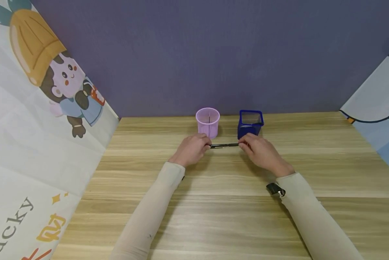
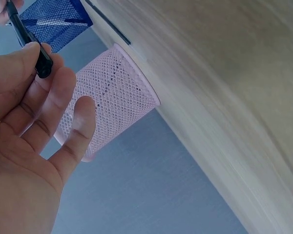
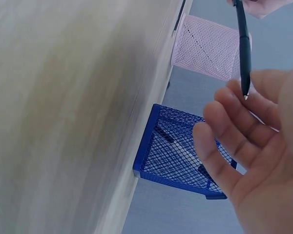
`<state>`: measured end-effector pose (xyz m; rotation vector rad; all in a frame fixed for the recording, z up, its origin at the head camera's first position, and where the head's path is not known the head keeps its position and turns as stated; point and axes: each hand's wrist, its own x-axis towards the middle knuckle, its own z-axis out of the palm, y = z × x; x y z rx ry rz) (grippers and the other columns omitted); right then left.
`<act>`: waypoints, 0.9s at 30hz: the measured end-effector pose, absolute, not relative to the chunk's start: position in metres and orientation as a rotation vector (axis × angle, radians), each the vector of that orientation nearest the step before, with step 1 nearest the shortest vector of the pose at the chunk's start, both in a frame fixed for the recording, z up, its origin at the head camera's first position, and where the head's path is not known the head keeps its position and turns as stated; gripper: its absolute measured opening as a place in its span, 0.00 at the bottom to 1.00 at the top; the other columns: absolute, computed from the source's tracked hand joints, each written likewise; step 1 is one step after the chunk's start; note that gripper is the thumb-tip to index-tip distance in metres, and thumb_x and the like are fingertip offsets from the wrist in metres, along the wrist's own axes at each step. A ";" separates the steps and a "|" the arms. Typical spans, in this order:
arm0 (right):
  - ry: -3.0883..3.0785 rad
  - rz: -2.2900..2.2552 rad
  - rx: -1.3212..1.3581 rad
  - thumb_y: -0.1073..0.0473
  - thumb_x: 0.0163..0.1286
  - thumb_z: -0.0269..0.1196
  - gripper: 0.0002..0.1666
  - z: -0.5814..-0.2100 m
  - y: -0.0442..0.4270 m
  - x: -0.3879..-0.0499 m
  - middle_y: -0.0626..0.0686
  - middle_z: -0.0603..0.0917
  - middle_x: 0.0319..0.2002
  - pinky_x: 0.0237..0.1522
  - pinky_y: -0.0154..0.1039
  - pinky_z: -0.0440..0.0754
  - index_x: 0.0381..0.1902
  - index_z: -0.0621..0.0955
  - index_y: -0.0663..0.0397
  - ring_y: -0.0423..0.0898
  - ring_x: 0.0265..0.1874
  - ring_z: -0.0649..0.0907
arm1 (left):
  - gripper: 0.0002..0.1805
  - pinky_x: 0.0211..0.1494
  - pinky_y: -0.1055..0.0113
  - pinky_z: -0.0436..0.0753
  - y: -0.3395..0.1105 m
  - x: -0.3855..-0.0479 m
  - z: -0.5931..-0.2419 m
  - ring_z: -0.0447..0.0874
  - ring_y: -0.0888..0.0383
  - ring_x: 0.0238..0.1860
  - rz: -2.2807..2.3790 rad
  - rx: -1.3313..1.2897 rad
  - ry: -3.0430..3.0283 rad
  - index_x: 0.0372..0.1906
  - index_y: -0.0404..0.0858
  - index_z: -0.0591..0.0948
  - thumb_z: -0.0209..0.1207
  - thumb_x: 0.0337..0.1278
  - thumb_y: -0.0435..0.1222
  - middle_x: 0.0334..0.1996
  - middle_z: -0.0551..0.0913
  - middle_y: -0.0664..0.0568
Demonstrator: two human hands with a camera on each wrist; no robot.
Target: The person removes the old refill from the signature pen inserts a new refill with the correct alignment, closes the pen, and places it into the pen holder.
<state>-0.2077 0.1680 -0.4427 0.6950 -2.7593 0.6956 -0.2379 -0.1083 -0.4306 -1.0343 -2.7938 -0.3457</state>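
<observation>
A black pen [image 1: 225,145] is held level between both hands, just in front of two mesh pen holders. My left hand [image 1: 192,148] pinches its left end between thumb and fingers, with the rounded end showing in the left wrist view. At the pen's right end, near the writing tip, my right hand [image 1: 260,151] pinches it; the tip shows bare in the right wrist view. Behind the left hand stands a round pink pen holder [image 1: 208,130] with a thin dark stick inside. A square blue pen holder [image 1: 249,130] stands behind the right hand, holding a pen [image 3: 185,155].
The wood-grain table [image 1: 220,209] meets a dark blue-grey wall [image 1: 214,54] behind the holders. A printed cloth [image 1: 22,144] borders it on the left, another [image 1: 379,108] on the right. A thin dark strip [image 2: 110,23] shows by the pink holder's base; its kind is unclear.
</observation>
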 end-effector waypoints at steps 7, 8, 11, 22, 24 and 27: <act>-2.745 0.708 0.693 0.58 0.74 0.64 0.12 -0.441 0.169 -0.207 0.52 0.84 0.38 0.33 0.43 0.80 0.52 0.80 0.56 0.47 0.33 0.82 | 0.08 0.56 0.59 0.85 -0.109 -0.238 -0.430 0.86 0.56 0.50 -0.371 -1.019 -2.790 0.48 0.42 0.87 0.62 0.70 0.38 0.46 0.88 0.54; -2.736 0.705 0.696 0.59 0.73 0.65 0.12 -0.442 0.170 -0.207 0.52 0.84 0.38 0.33 0.42 0.80 0.52 0.80 0.56 0.47 0.33 0.82 | 0.08 0.56 0.59 0.85 -0.109 -0.238 -0.430 0.86 0.56 0.49 -0.370 -1.021 -2.789 0.48 0.42 0.87 0.62 0.70 0.38 0.46 0.88 0.54; -2.710 0.703 0.709 0.60 0.72 0.66 0.12 -0.442 0.170 -0.207 0.53 0.83 0.38 0.33 0.43 0.80 0.50 0.79 0.55 0.47 0.33 0.82 | 0.08 0.56 0.59 0.85 -0.110 -0.238 -0.430 0.86 0.56 0.49 -0.367 -1.025 -2.786 0.48 0.42 0.87 0.62 0.70 0.38 0.46 0.88 0.54; -2.668 0.692 0.725 0.65 0.69 0.67 0.09 -0.442 0.168 -0.209 0.53 0.82 0.40 0.35 0.46 0.82 0.46 0.81 0.56 0.49 0.35 0.83 | 0.08 0.56 0.60 0.85 -0.109 -0.239 -0.429 0.85 0.57 0.49 -0.368 -1.027 -2.786 0.48 0.43 0.87 0.62 0.70 0.39 0.46 0.88 0.55; -2.677 0.689 0.721 0.65 0.70 0.67 0.08 -0.442 0.168 -0.209 0.53 0.83 0.40 0.36 0.46 0.82 0.46 0.81 0.56 0.49 0.35 0.83 | 0.08 0.56 0.60 0.85 -0.109 -0.239 -0.429 0.86 0.56 0.49 -0.371 -1.030 -2.787 0.48 0.43 0.87 0.62 0.70 0.39 0.46 0.88 0.55; -2.690 0.682 0.718 0.65 0.70 0.67 0.08 -0.442 0.167 -0.208 0.53 0.83 0.39 0.36 0.45 0.82 0.45 0.82 0.57 0.49 0.35 0.83 | 0.08 0.56 0.60 0.85 -0.110 -0.238 -0.429 0.86 0.56 0.49 -0.365 -1.035 -2.786 0.48 0.43 0.87 0.63 0.70 0.39 0.45 0.88 0.55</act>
